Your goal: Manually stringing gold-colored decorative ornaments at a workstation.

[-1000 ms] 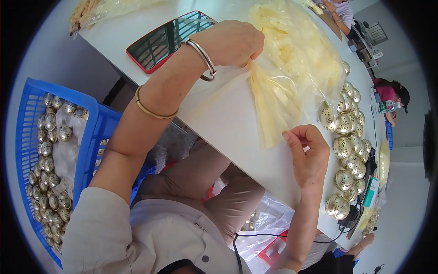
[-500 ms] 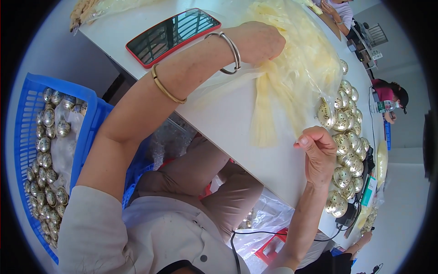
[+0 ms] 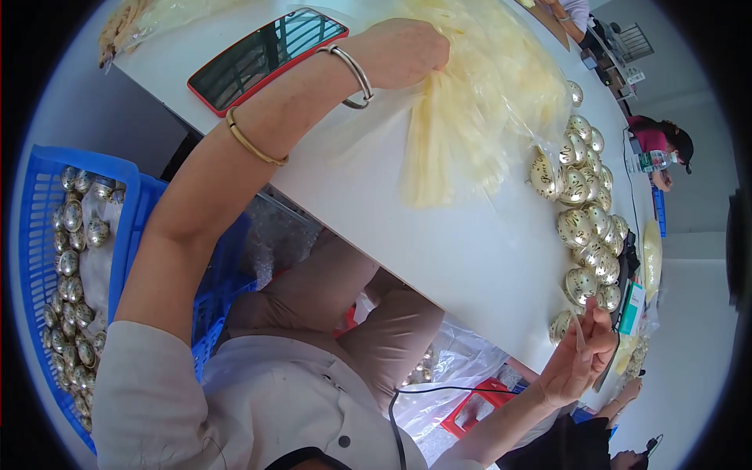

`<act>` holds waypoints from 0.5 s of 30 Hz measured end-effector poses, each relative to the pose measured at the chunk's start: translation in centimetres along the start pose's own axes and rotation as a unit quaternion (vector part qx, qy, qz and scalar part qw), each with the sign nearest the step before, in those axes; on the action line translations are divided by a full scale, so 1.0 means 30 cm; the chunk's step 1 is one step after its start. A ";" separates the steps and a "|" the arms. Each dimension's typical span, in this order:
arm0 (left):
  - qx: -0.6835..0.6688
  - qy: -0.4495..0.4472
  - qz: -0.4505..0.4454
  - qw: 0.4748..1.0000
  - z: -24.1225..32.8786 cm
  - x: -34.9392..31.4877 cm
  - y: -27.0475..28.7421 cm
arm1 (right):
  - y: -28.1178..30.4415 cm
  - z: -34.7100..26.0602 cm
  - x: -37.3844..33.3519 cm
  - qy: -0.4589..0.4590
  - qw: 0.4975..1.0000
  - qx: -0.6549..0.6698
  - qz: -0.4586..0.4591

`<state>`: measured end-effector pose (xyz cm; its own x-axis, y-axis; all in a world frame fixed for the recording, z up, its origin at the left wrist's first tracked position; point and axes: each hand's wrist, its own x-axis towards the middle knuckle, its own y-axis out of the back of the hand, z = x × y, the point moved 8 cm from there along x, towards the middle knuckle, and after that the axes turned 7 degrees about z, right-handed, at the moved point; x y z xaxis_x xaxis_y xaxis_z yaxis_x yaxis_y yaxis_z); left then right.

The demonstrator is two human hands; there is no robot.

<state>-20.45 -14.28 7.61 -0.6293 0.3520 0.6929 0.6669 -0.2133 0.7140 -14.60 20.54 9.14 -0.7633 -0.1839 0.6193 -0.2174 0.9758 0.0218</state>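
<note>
My left hand (image 3: 406, 53) lies across the table, closed on the gathered edge of a bundle of sheer pale-yellow ribbons (image 3: 435, 145); its fingertips are hidden from view. Clear plastic film surrounds part of the bundle, and the ribbon ends fan out toward me. At the right table edge, my right hand (image 3: 576, 364) is raised with its fingers pinched together on a thin pale strip (image 3: 580, 335). Beside it sits a row of gold egg-shaped ornaments (image 3: 576, 227) with dark markings.
A red-edged phone (image 3: 266, 59) lies near my left forearm. Left of me, a blue plastic basket (image 3: 129, 168) holds many metallic ornaments. A green-and-white box (image 3: 631, 309) and dark cables lie beyond the gold ornaments. Other people sit along the table; a red stool (image 3: 489, 392) stands below.
My right hand has moved right and toward me, from near the ribbon ends to beside the nearest ornaments, and a pale strip now shows in it. My left hand stays at the bundle.
</note>
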 end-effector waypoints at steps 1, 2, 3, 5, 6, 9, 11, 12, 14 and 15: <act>0.049 0.001 -0.035 0.998 -0.005 -0.002 -0.013 | 0.038 -0.005 -0.013 -0.032 0.996 0.077 0.009; 0.099 0.000 -0.069 0.993 -0.022 -0.003 -0.014 | 0.064 -0.009 -0.027 -0.061 0.986 0.154 0.019; 0.119 -0.051 -0.071 0.989 0.050 0.018 0.079 | 0.088 -0.021 -0.034 -0.058 0.988 0.141 0.034; 0.088 -0.053 -0.002 0.995 0.191 0.060 0.217 | 0.029 0.009 -0.020 -0.127 0.951 0.277 -0.047; 0.031 -0.005 0.066 0.997 0.236 0.086 0.246 | 0.003 0.015 -0.023 -0.159 0.922 0.342 -0.088; -0.407 0.046 0.005 0.912 0.533 0.201 0.201 | 0.004 0.045 -0.019 -0.146 0.945 0.294 -0.006; -0.522 0.048 -0.071 0.849 0.650 0.198 0.119 | -0.046 0.019 -0.009 -0.119 0.960 0.254 0.001; -0.570 0.072 -0.043 0.818 0.664 0.192 0.089 | -0.067 0.016 -0.003 -0.101 0.972 0.214 0.005; -0.622 0.088 -0.022 0.778 0.675 0.205 0.096 | -0.051 0.001 -0.014 -0.082 0.982 0.166 0.021; -0.635 0.120 -0.073 0.760 0.671 0.194 0.066 | -0.044 0.005 -0.023 -0.083 0.992 0.099 0.013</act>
<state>-14.74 5.70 11.04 -0.8158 0.3135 0.4861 -0.2445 -0.9485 0.2014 -13.87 19.37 8.56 -0.8568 -0.1917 0.4787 -0.2983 0.9415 -0.1569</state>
